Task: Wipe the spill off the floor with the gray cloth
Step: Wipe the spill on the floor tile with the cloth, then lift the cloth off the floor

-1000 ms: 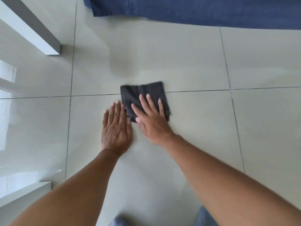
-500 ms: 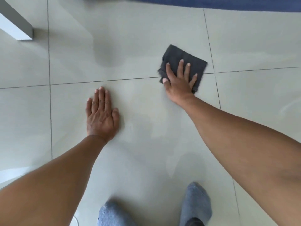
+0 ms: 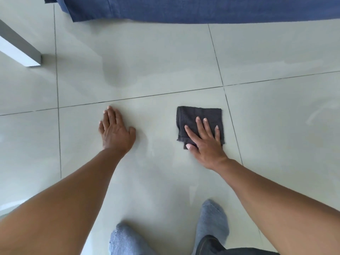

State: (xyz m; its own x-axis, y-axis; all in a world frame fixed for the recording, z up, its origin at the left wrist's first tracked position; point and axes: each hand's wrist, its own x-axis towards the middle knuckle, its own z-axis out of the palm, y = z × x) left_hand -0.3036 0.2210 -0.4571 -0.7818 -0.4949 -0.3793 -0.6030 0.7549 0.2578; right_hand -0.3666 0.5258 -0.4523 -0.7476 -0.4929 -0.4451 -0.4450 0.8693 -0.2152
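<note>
So we've got the gray cloth (image 3: 200,118) folded into a rough square and lying flat on the pale tiled floor (image 3: 147,52), and we'll use it as our reference for everything else. Our right hand (image 3: 206,142) is pressed down flat on the cloth's near half, fingers spread and not gripping anything, just palm-down pushing on it, with the heel of the hand hanging off the near edge onto the tile. Our left hand (image 3: 115,130) is well off to the left of the cloth, also flat and relaxed on bare tile, fingers together, holding nothing.

Just beyond the cloth a grout line runs across, and another one runs past close on its right side, so the cloth sits in the far right corner of its tile. Between the cloth and the left hand, and on the near side, the tile has a faint streaky sheen; we can't tell for sure if that's wet or just glare.

Nearer to us than the cloth are our two feet in gray socks (image 3: 213,219). Far beyond it hangs a blue fabric (image 3: 184,8), and far off to the left a white furniture leg (image 3: 20,50) meets the floor.
</note>
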